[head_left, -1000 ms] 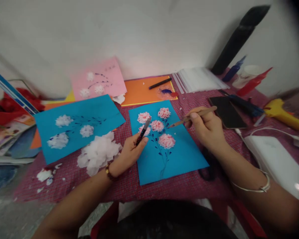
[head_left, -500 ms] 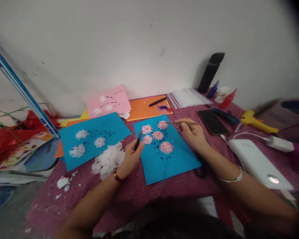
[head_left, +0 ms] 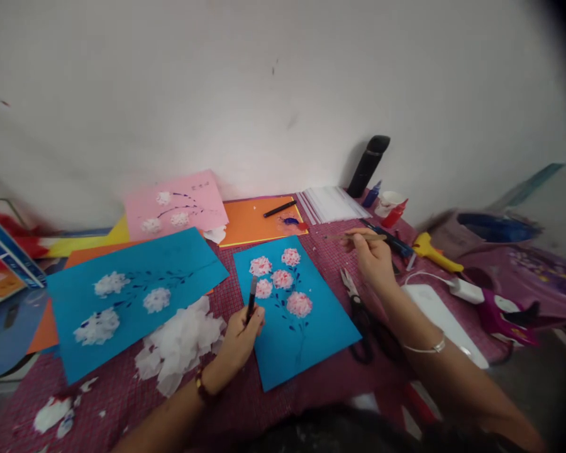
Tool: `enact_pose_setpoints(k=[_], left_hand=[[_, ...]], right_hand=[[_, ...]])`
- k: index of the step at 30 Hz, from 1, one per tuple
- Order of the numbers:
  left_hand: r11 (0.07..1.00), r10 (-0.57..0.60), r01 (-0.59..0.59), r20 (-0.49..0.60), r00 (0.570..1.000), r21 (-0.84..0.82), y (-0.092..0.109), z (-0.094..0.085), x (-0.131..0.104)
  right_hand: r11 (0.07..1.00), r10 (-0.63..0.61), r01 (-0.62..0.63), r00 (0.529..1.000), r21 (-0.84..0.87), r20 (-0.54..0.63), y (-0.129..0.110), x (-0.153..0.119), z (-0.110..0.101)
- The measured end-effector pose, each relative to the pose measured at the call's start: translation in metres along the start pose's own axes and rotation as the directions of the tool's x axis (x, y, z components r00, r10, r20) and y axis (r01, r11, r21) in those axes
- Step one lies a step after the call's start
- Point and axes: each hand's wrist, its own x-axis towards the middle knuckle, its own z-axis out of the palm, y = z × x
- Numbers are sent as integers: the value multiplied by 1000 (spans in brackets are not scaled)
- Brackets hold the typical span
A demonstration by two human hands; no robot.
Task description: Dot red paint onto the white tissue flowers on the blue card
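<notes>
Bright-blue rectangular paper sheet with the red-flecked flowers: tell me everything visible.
The bright-blue rectangular sheet looks like paper or card and lies flat, slightly turned, on the maroon checked cloth. Five round, bumpy white flower heads flecked red cluster on its far half. Small dark-blue leaves line thin stems that draw together toward its near edge. The left hand overlaps its left edge in view; contact is unclear.

Over the pink-flowered blue sheet [head_left: 323, 321], room opens right of the left hand [head_left: 239, 336], with scissors [head_left: 355, 302] obstructing beyond.
</notes>
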Motion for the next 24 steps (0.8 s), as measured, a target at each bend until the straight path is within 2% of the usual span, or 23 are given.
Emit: enact_pose_setpoints(k=[4, 7, 9, 12, 16, 24], left_hand=[[1000, -9, 10, -35, 999, 18, -9, -6, 8], [1000, -14, 15, -58, 998, 26, -11, -8, 10], [1000, -14, 16, -74, 997, 25, -11, -9, 10], [1000, -16, 19, -103, 995, 24, -13, -12, 12], [999, -21, 25, -147, 989, 27, -16, -16, 15], [999, 6, -2, -110, 994, 34, -8, -14, 14]], right_hand=[[999, 16, -15, 999, -47, 30, 5, 50, 2], [997, 55, -53, 998, -47, 43, 26, 81, 18], [996, 76, -73, 996, -50, 54, 42, 92, 31], [994, 93, -88, 993, -67, 78, 63, 97, 45], [989, 112, -101, 989, -111, 100, 84, 97, 53], [968, 197, -169, 970, -185, 145, 108, 102, 59]])
